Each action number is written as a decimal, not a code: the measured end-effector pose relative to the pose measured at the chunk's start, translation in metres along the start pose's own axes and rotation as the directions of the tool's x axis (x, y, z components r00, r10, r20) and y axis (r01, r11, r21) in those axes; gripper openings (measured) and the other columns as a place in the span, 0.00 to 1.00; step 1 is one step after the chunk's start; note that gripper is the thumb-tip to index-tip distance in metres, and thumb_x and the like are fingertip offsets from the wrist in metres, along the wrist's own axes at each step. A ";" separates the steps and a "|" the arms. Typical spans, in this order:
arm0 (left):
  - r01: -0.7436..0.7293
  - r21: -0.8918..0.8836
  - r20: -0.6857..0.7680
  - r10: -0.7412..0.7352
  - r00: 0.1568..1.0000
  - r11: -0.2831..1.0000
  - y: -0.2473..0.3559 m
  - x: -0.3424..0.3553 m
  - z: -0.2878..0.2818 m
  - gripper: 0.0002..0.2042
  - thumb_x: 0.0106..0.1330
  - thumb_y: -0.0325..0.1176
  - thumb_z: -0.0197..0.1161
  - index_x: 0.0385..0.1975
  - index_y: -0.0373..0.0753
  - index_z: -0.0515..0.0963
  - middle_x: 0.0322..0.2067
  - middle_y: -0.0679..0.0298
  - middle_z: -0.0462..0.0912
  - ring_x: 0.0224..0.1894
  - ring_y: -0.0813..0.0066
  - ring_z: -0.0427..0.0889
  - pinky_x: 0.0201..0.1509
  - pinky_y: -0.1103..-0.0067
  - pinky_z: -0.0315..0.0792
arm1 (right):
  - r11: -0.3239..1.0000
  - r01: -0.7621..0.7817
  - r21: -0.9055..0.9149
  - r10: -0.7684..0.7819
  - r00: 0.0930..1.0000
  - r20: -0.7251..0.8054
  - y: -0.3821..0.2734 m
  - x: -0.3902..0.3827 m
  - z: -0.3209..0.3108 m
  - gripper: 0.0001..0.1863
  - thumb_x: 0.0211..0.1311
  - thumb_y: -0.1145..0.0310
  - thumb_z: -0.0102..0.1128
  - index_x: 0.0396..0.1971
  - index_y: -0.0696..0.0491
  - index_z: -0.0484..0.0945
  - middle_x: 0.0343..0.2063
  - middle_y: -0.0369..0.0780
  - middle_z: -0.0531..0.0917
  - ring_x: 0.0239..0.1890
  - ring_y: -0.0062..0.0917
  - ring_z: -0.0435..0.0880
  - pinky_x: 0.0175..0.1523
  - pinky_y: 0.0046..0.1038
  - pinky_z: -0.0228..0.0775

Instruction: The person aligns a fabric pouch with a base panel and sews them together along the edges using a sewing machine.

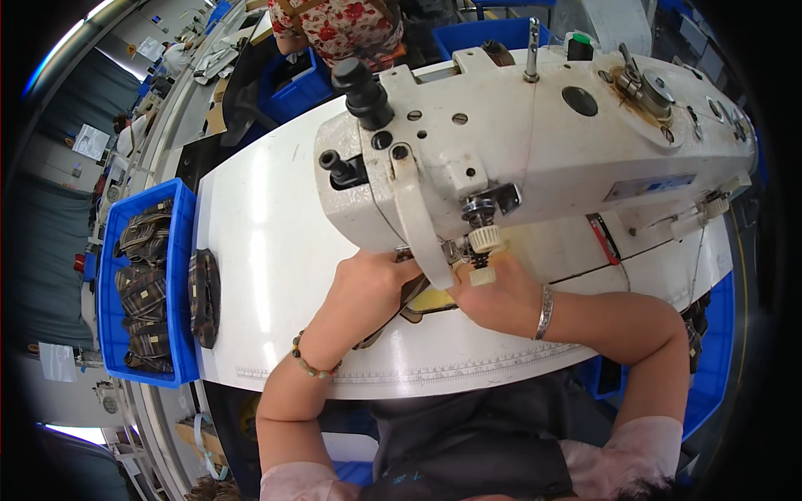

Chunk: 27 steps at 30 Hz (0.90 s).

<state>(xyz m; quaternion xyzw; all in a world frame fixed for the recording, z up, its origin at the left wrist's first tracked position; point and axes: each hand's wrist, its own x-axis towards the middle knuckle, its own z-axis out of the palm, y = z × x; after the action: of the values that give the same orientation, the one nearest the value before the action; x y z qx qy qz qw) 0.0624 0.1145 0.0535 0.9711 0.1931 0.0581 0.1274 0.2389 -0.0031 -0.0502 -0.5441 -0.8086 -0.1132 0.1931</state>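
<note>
Both my hands are close in under the head of a white sewing machine [535,142]. My left hand [368,288], with a beaded bracelet at its wrist, is closed on a dark brown fabric piece [412,292] beside the needle area. Part of that piece hangs toward me below the hand. On the other side of the needle area, my right hand [501,299] has its fingers curled in. The machine's tension knob [484,240] and lever hide its fingertips, so what they pinch does not show. A yellow patch [436,300] lies on the machine bed between the hands.
A dark plaid fabric item [203,298] lies at the table's left edge. Beside it, a blue bin [185,334] holds several similar plaid pieces. A red-and-black cutter [603,239] rests right of the needle area. Another person in a floral top [342,29] sits beyond the machine.
</note>
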 end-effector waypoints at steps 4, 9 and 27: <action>-0.033 -0.010 -0.033 0.033 0.999 0.999 -0.002 -0.003 0.009 0.17 0.56 0.26 0.63 0.46 0.48 0.86 0.40 0.60 0.83 0.42 0.57 0.83 0.39 0.70 0.80 | 0.995 0.019 0.101 -0.018 1.000 -0.017 0.003 -0.001 0.007 0.24 0.46 0.70 0.59 0.47 0.62 0.82 0.15 0.39 0.77 0.20 0.32 0.80 0.24 0.35 0.70; -0.038 0.028 -0.097 0.040 0.994 0.999 0.008 -0.003 0.011 0.14 0.59 0.23 0.64 0.43 0.43 0.86 0.38 0.56 0.85 0.39 0.55 0.83 0.41 0.68 0.77 | 0.992 -0.001 0.124 -0.002 1.000 0.023 0.003 -0.003 0.005 0.23 0.45 0.69 0.60 0.44 0.61 0.84 0.13 0.40 0.76 0.19 0.32 0.80 0.23 0.35 0.70; 0.413 -0.580 0.274 -0.309 0.911 0.702 -0.019 0.002 -0.010 0.14 0.66 0.29 0.65 0.51 0.43 0.85 0.26 0.65 0.85 0.28 0.89 0.73 0.33 0.83 0.70 | 0.980 -0.004 0.200 0.003 1.000 0.010 0.018 -0.001 0.014 0.11 0.46 0.67 0.62 0.31 0.53 0.84 0.18 0.40 0.78 0.23 0.34 0.82 0.25 0.37 0.70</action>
<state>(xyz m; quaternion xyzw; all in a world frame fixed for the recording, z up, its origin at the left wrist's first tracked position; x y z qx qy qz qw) 0.0561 0.1347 0.0580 0.8169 0.3389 0.0165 0.4663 0.2530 0.0081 -0.0640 -0.5239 -0.8158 -0.0286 0.2431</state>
